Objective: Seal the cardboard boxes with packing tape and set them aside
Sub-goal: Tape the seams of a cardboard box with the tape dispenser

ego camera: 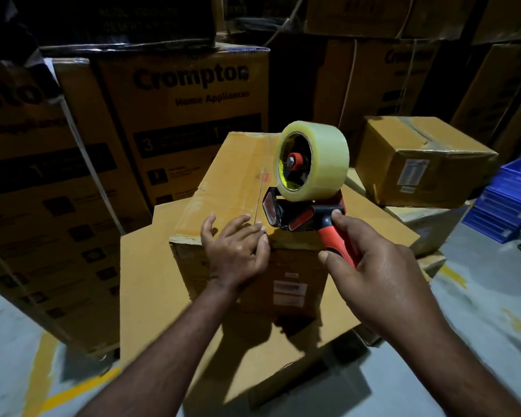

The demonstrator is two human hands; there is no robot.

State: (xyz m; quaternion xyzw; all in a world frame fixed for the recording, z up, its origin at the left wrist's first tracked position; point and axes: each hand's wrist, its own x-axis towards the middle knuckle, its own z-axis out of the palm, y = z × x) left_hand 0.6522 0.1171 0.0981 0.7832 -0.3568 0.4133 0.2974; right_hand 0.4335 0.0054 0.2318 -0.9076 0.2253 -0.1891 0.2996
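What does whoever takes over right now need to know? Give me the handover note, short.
Right hand: gripping the tape dispenser by its orange handle, its head at the near end of the top seam.
Left hand: open, pressing on the near top edge of the box.
Done: flaps closed; one closed box sits at right.
Left: whether tape is on the seam is unclear; tape it, then set the box aside.

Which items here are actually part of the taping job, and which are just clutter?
In use:
- box being sealed
- tape dispenser, gripped by the right hand
- left hand, pressing on the box's near top edge

Lying about:
- small box at right, already taped
- printed appliance cartons behind
- blue crates
- flat cardboard sheet underneath
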